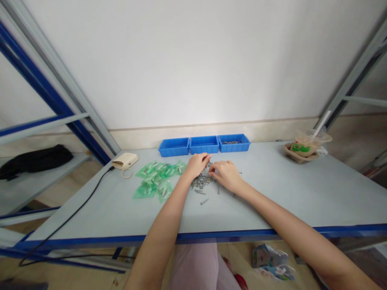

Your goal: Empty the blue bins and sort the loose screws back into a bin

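A loose pile of metal screws (203, 182) lies on the table between my hands, with a few strays around it. My left hand (197, 164) is at the pile's far left side, its fingers closed together near some screws; whatever they pinch is too small to make out. Over the pile's right side, my right hand (227, 175) has its fingers curled inward and closed, their tips hidden by the hand. Left of the pile are several green plastic bags (155, 177) with small pale and metal pieces inside.
Along the wall stand a left blue bin (174, 151), a middle blue bin (204, 149) and a right blue bin (234, 148) holding screws. A cream-coloured device (125, 160) with a black cable (90, 196) sits left. A drink cup (304, 145) stands in a cardboard holder (299, 156) right.
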`<action>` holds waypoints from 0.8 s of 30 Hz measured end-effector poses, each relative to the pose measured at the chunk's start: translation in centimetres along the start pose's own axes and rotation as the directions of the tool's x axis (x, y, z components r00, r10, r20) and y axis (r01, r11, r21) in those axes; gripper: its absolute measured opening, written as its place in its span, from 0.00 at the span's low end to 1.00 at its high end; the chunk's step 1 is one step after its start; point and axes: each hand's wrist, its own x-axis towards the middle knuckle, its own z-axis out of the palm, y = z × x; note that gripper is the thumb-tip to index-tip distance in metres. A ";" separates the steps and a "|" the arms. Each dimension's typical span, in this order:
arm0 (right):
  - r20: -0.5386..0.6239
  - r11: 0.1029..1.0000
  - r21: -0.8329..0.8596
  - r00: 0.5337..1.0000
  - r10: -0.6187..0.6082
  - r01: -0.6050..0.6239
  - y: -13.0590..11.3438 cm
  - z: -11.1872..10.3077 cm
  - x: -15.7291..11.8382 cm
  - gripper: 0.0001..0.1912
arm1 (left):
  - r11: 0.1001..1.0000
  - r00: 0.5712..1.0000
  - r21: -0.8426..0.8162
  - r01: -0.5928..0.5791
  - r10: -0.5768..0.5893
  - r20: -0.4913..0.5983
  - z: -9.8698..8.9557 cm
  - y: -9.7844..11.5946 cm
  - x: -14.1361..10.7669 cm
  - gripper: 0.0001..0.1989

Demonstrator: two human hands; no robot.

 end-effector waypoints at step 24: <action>-0.056 0.988 0.055 0.988 0.146 -0.143 5.6 -0.5 1.1 0.10 | 0.993 0.992 0.109 -0.042 0.028 0.123 0.8 0.8 -0.1 0.09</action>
